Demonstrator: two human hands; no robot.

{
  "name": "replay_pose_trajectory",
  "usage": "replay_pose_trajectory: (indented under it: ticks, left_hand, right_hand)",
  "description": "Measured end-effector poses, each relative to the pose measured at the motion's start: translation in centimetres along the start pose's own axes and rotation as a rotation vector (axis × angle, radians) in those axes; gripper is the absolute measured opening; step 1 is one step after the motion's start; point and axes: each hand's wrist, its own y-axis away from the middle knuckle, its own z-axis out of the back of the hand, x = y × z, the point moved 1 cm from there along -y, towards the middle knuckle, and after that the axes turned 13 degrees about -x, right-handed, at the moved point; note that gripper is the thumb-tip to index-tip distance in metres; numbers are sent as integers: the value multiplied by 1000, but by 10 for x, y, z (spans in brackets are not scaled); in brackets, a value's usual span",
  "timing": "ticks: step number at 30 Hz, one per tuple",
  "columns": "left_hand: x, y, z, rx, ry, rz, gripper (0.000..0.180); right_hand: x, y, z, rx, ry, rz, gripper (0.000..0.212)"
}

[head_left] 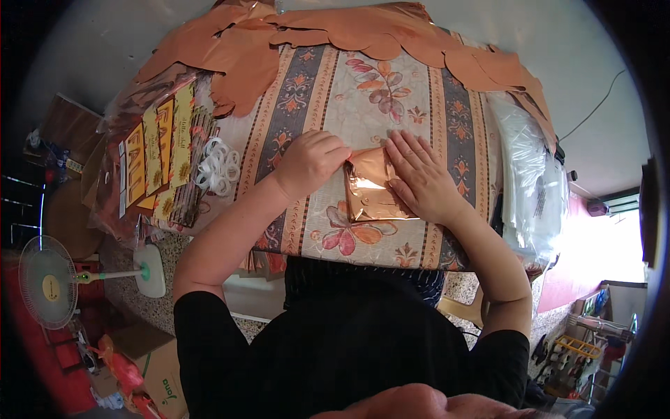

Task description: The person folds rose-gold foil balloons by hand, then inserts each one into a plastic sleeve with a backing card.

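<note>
A folded piece of shiny copper-coloured foil [370, 194] lies on the flowered tablecloth [380, 91] in front of me. My left hand [313, 165] is closed, its fingertips pinching the foil's upper left corner. Across the foil's right side my right hand [424, 180] lies flat, fingers stretched out and pressing on it. Part of the foil is hidden beneath that palm.
Flat copper-brown foil sheets [342, 26] cover the table's far edge. On the left are yellow printed cards [158, 150] and small white rings of ribbon [218, 166]. Clear plastic bags [529, 174] lie on the right. A fan [49, 283] stands beyond the table's left side.
</note>
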Motion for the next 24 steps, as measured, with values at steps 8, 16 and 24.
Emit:
replay_pose_trajectory:
  ticks: [8, 16, 24]
  left_hand:
    - [3, -4, 25, 231, -89, 6, 38]
    - [-22, 1, 14, 414, 115, 8, 56]
    - [-9, 3, 16, 535, 157, -35, 59]
  right_hand:
    - [-1, 2, -3, -4, 24, 13, 64]
    - [-1, 4, -4, -4, 7, 23, 63]
    - [-2, 0, -2, 1, -4, 13, 63]
